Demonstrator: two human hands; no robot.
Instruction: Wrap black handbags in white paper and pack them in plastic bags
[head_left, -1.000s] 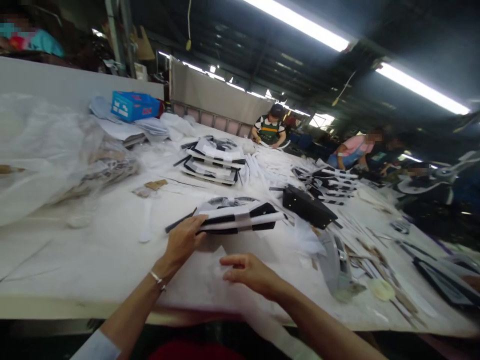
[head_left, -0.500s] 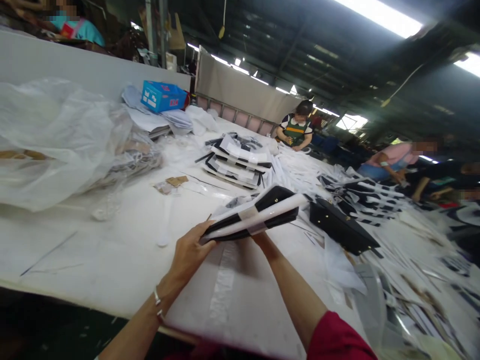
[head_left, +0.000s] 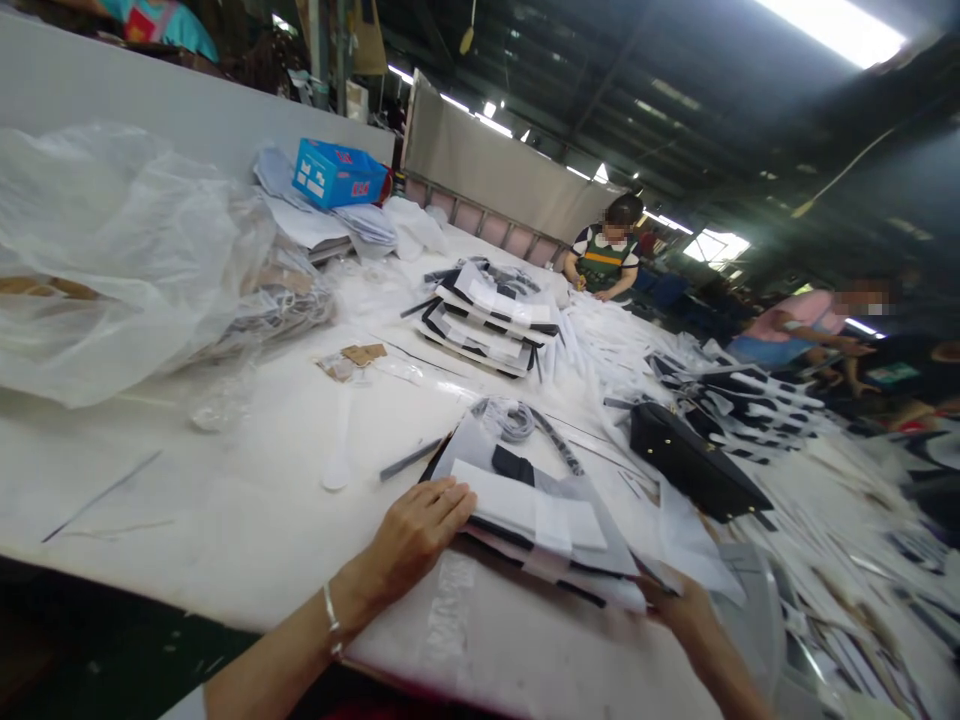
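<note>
A flat black bag [head_left: 513, 466] padded with white sheets lies on the white table in front of me, with a wrapped strap [head_left: 559, 442] and a clear coil on top. At its left edge is my left hand [head_left: 420, 530], fingers over the top sheet and thumb out of sight. My right hand [head_left: 671, 600] grips the right corner, its fingers partly hidden and a little blurred. Just beyond that corner sits a black handbag [head_left: 694, 462] with gold studs. Farther back is a stack of similar padded bags [head_left: 487, 325].
A big clear plastic bag [head_left: 112, 270] covers the table's left side. Behind it stands a blue box [head_left: 339, 175] on papers. Strips and scraps [head_left: 840, 560] litter the right. One co-worker [head_left: 606, 255] is at the far end, another [head_left: 795, 325] on the right.
The padded bag has come down from a raised, edge-on position to lie on the table, its top face showing. My right hand has moved from beneath it to the right corner.
</note>
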